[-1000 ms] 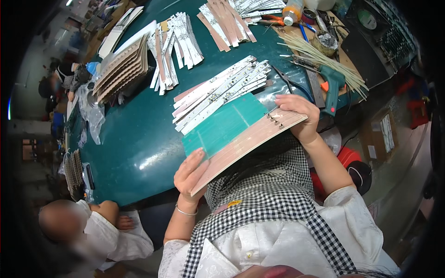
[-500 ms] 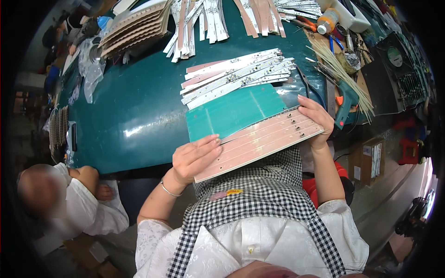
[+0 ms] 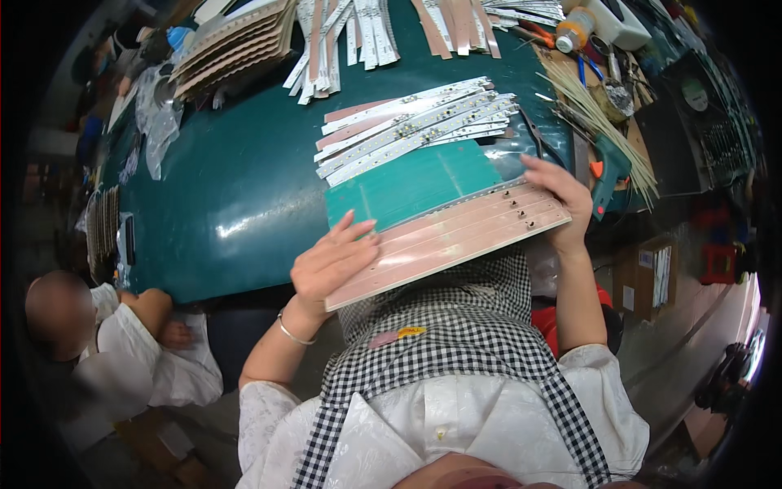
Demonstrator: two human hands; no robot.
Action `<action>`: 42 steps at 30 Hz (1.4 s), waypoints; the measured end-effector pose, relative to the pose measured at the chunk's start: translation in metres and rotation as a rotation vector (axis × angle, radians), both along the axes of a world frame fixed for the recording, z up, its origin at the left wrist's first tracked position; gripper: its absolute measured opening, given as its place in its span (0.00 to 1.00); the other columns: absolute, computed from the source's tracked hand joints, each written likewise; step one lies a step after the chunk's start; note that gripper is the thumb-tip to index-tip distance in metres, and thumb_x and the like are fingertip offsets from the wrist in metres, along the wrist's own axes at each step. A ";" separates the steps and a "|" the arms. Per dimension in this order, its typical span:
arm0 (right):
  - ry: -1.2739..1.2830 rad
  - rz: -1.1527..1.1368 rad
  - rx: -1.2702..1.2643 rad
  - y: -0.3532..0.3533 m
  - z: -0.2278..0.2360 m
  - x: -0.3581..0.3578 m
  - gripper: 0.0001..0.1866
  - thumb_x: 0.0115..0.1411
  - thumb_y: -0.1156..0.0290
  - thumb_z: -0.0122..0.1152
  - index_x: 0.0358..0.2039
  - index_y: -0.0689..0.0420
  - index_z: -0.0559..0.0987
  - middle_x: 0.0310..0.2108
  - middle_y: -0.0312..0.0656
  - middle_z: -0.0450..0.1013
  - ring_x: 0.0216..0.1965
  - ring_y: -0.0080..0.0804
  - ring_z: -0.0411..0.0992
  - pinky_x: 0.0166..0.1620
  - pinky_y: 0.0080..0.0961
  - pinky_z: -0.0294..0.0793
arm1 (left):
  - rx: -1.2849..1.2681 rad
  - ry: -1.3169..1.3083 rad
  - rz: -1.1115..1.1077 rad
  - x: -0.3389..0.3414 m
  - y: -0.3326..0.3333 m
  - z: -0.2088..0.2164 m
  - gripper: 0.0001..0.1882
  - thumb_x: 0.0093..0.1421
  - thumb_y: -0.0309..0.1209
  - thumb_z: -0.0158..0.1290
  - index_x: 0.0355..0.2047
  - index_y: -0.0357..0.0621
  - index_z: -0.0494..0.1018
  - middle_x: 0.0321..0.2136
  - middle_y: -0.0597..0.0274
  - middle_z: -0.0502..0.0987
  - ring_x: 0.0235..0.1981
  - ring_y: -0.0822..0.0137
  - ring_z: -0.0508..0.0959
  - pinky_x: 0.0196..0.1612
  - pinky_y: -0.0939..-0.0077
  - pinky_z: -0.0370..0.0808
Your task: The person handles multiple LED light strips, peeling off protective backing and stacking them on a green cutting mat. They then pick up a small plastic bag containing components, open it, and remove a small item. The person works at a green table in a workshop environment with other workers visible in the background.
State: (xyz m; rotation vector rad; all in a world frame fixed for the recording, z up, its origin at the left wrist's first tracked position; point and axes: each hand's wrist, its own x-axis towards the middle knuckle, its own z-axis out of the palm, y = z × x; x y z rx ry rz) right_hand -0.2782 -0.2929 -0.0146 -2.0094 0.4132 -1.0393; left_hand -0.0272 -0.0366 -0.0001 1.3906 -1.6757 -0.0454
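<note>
so far the panel [image 3: 456, 244], a pinkish-copper board scored into long strips, looks whole: it lies at the near edge of the table [image 3: 220, 204], half over the person's checked apron [image 3: 440, 342]. the left hand [image 3: 330, 262] lies flat on its near left corner, fingers spread, pressing rather than gripping. the right hand [image 3: 562, 204] curls round its far right end, fingers over the top edge and thumb out of sight beneath, so it grasps the panel there. my guess is that no strip has come off this board yet; every score line i can see runs unbroken.

just beyond both hands lies a green mat [image 3: 407, 183], and past that a loose fan of white led strips [image 3: 415, 126], which i take to be finished pieces. further off are more heaps of strips [image 3: 342, 37] and a stack of uncut panels [image 3: 232, 45], so i judge plenty of the job remains.

the table is dark teal and glossy, with light glaring off it left of the left hand. beyond the right hand sit a bundle of thin sticks [image 3: 599, 122], a glue gun [image 3: 609, 171] and other tools. below the left forearm another person [image 3: 122, 342] in white crouches low. the room is a crowded workshop, dim at its edges.
</note>
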 end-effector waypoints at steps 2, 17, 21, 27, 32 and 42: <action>0.032 0.001 0.211 -0.001 0.017 0.002 0.11 0.50 0.75 0.65 0.35 0.63 0.83 0.40 0.50 0.80 0.40 0.38 0.79 0.46 0.28 0.76 | -0.028 0.260 0.014 0.000 0.003 0.003 0.10 0.57 0.25 0.55 0.37 0.31 0.79 0.36 0.46 0.81 0.46 0.48 0.80 0.54 0.44 0.74; -0.150 0.029 0.557 -0.048 0.033 0.071 0.13 0.59 0.70 0.64 0.44 0.59 0.82 0.39 0.43 0.80 0.37 0.25 0.75 0.41 0.22 0.73 | 0.130 1.340 0.229 0.012 0.021 0.015 0.27 0.54 0.22 0.62 0.53 0.26 0.66 0.45 0.45 0.77 0.43 0.53 0.81 0.49 0.59 0.80; 0.133 0.242 0.636 -0.028 0.039 0.043 0.17 0.56 0.81 0.63 0.48 0.62 0.78 0.33 0.39 0.77 0.33 0.18 0.73 0.38 0.16 0.74 | 0.229 1.253 0.335 0.003 0.031 -0.006 0.32 0.51 0.25 0.66 0.54 0.27 0.65 0.47 0.47 0.76 0.46 0.58 0.79 0.51 0.68 0.76; 0.267 0.136 0.450 -0.019 0.032 0.029 0.18 0.51 0.84 0.65 0.44 0.64 0.76 0.34 0.37 0.75 0.35 0.20 0.74 0.40 0.18 0.75 | 0.160 1.170 0.315 0.002 0.023 0.007 0.36 0.48 0.28 0.69 0.54 0.28 0.66 0.46 0.51 0.75 0.46 0.65 0.77 0.53 0.72 0.72; 0.380 0.198 0.394 -0.024 0.040 0.032 0.18 0.49 0.85 0.66 0.43 0.63 0.75 0.34 0.37 0.75 0.34 0.20 0.74 0.41 0.18 0.75 | 0.261 1.042 0.430 0.008 0.019 -0.001 0.29 0.49 0.26 0.68 0.50 0.30 0.71 0.40 0.57 0.77 0.41 0.69 0.78 0.47 0.74 0.75; 0.313 0.121 0.017 -0.007 0.045 0.021 0.14 0.46 0.86 0.64 0.35 0.64 0.73 0.30 0.42 0.78 0.35 0.30 0.81 0.38 0.22 0.78 | 0.069 0.604 0.443 -0.011 0.033 -0.022 0.09 0.51 0.12 0.60 0.33 0.32 0.75 0.31 0.51 0.82 0.34 0.63 0.82 0.42 0.70 0.79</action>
